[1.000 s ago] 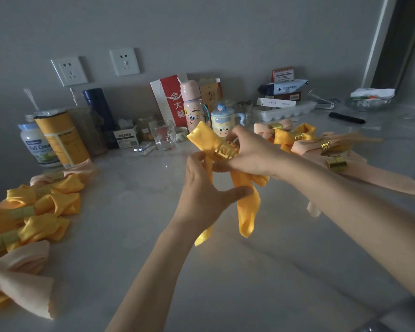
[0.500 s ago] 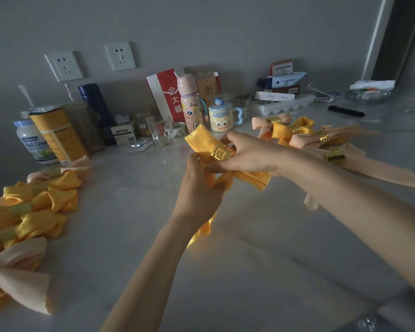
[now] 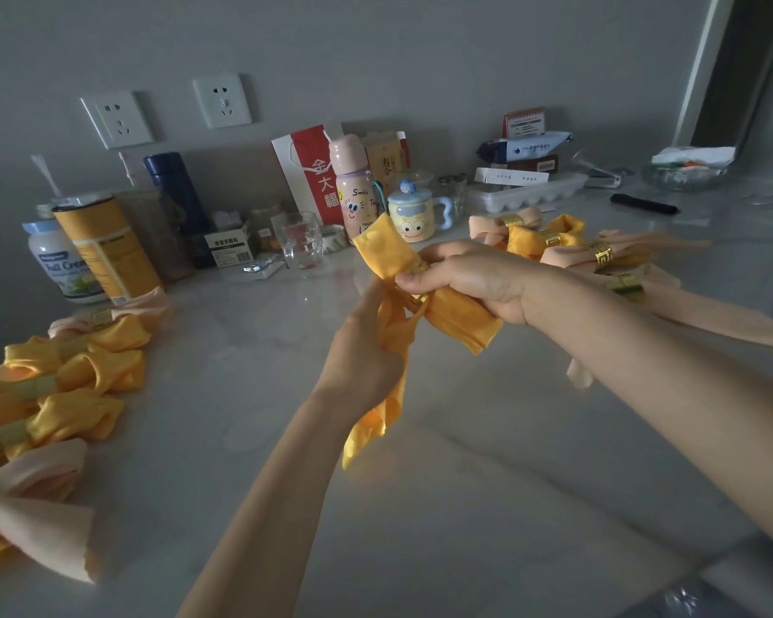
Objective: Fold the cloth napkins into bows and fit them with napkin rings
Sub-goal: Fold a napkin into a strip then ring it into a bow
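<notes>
A yellow cloth napkin [image 3: 387, 254] folded into a bow is held above the counter between both hands. My right hand [image 3: 471, 278] grips the bow at its middle, over a gold napkin ring [image 3: 417, 269] that is mostly hidden by the fingers. My left hand [image 3: 362, 345] is closed on the napkin's hanging tails below the ring. One tail end [image 3: 367, 432] dangles toward the counter. Finished yellow and peach bows [image 3: 70, 372] lie at the left. More ringed napkins [image 3: 599, 256] lie at the right.
Along the wall stand cans [image 3: 108, 252], a dark blue flask [image 3: 177, 194], a glass [image 3: 302, 240], a red bag [image 3: 313, 171], a pink bottle [image 3: 353, 189], a cartoon mug [image 3: 413, 216], an egg tray [image 3: 527, 194] and a glass bowl [image 3: 683, 173]. The marble counter [image 3: 465, 483] stretches out in front.
My left hand has closed around the tails and drawn them down. My right hand now covers the ring. The bow's right loop has spread sideways under my right palm.
</notes>
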